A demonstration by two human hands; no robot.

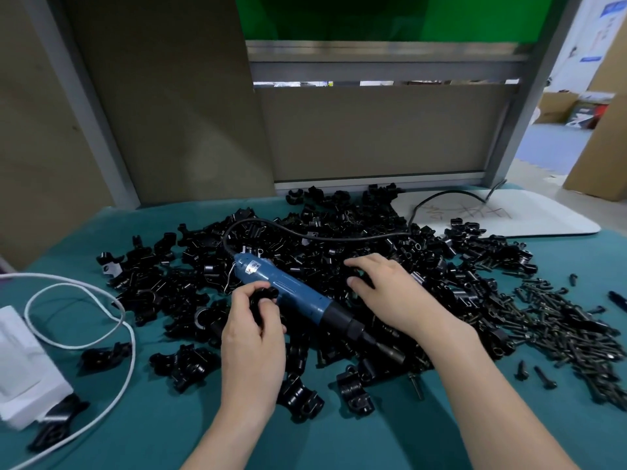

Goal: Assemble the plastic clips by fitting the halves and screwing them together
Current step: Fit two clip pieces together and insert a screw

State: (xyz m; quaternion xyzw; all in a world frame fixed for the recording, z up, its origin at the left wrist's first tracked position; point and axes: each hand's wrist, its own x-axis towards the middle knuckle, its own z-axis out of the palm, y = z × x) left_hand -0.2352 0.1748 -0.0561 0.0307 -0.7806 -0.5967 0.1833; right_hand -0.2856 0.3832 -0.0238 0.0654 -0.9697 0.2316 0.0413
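Fingers [271, 320] of my left hand [252, 337] curl round a black clip half [263, 297], held just against the blue screwdriver [298, 296] that lies on the clip pile [339, 215]. My right hand [390, 293] rests palm-down on the pile to the screwdriver's right; I cannot tell whether its bent fingers grip anything. Screws [559, 320] are heaped at the right of the counter [169, 418].

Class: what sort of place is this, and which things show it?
Probably a factory assembly bench: a heap of black plastic clip halves, a pile of screws and a blue electric screwdriver lie on the green-covered table.
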